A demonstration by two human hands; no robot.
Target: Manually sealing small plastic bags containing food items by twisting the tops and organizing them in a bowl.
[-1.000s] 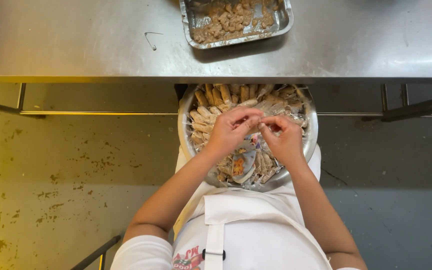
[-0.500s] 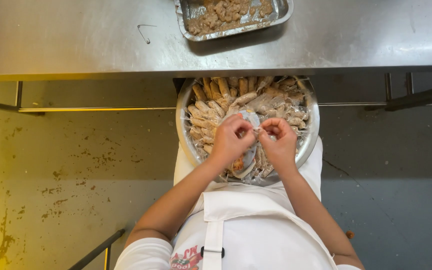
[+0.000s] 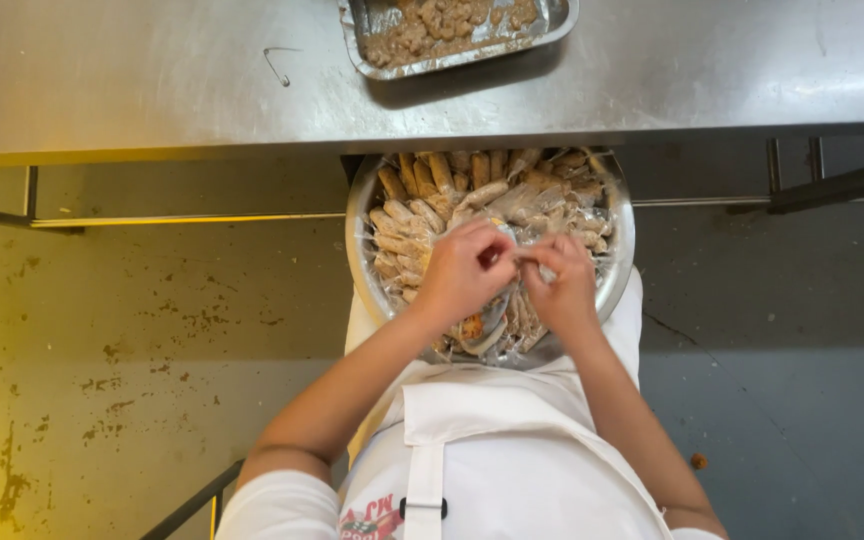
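A round metal bowl [image 3: 364, 262] rests on my lap, filled with several brown rolls wrapped in clear plastic [image 3: 422, 190]. My left hand [image 3: 464, 270] and my right hand [image 3: 560, 282] meet over the middle of the bowl. Both pinch a clear plastic wrapper [image 3: 518, 256] between their fingertips. What is inside the wrapper is hidden by my fingers. A spoon-like metal piece [image 3: 487, 322] shows under my left hand.
A stainless steel table [image 3: 152, 70] spans the top, its edge just above the bowl. A foil tray of brown filling [image 3: 452, 30] sits on it. A bent wire clip [image 3: 278, 64] lies left of the tray. Stained floor lies on both sides of me.
The hands have stayed together over the bowl, shifting slightly lower toward its middle while working the wrapper. The view has tilted a little, so the tray sits higher in the picture.
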